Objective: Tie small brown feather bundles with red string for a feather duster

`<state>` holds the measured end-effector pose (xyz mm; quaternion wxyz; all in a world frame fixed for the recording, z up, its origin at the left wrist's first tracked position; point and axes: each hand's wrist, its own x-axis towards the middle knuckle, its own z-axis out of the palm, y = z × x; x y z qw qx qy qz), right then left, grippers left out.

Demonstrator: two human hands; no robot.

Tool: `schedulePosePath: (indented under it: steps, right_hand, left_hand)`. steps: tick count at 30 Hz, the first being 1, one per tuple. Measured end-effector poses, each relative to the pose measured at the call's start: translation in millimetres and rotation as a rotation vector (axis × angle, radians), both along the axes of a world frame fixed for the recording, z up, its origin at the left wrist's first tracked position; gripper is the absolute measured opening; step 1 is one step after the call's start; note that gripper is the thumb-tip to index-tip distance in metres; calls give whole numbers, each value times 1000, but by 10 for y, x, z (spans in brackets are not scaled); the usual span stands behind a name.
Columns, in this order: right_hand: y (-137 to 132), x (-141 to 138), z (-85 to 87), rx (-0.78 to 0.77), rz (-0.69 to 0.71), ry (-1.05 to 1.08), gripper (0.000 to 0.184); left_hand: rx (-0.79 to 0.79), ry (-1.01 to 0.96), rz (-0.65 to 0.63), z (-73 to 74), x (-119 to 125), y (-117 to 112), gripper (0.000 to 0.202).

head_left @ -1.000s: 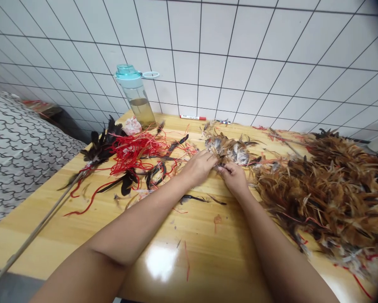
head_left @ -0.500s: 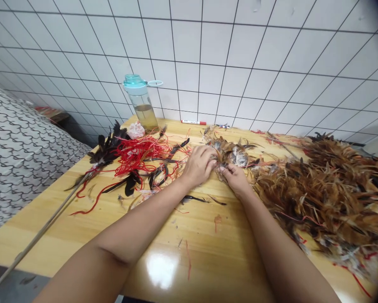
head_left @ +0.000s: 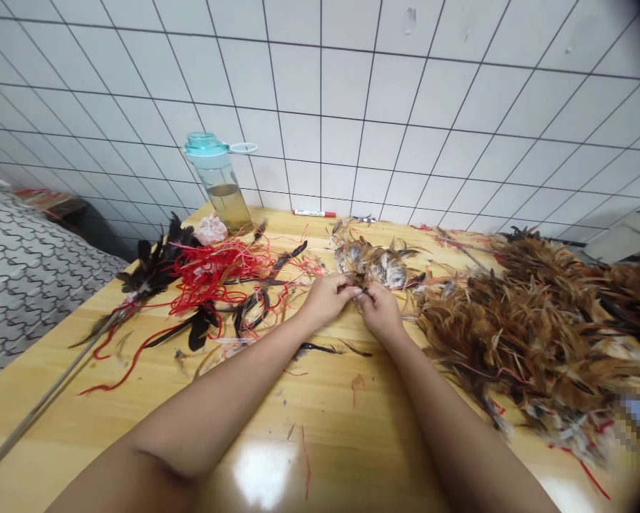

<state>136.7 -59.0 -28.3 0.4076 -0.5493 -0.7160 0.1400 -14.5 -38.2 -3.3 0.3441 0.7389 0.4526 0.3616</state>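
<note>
The left hand (head_left: 326, 301) and right hand (head_left: 380, 313) meet over the bench (head_left: 320, 406), their fingers (head_left: 346, 288) pinched tight on the near end of a small feather bunch (head_left: 372, 262). The bunch lies on the bench just beyond the fingertips, fanning away from them, between a red cord tangle (head_left: 218, 262) and a large brown feather heap (head_left: 539, 313).

Layout on the surface (head_left: 352, 434)
Feather clump (head_left: 370, 262) just behind the left hand (head_left: 325, 299) and right hand (head_left: 380, 311); feather pile (head_left: 539, 320) right of it, cord tangle (head_left: 213, 263) left, bottle (head_left: 221, 187) and marker (head_left: 313, 213) behind by the wall (head_left: 405, 107).
</note>
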Motion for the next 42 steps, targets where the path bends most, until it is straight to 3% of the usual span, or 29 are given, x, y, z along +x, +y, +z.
schedulePosePath:
  steps: [4,9,16,22,42]
  right_hand:
    - [-68,-69,-5,39,-83,-98,18]
    - [-94,-111,8,17,-94,-71,19]
    - [-38,-76,32,-66,15,202,20]
    - [-43,-74,95,-238,57,463,24]
    - [-20,-41,25,-186,112,364,23]
  left_hand:
    - [89,-6,42,27,36,-54,12]
    - [166,-18,56,39,30,-75,18]
    - [-254,-480,116,-24,4,8,28]
    - [-402,-758,65,-81,1,90,35]
    - [-485,-824,-48,-36,35,29,38]
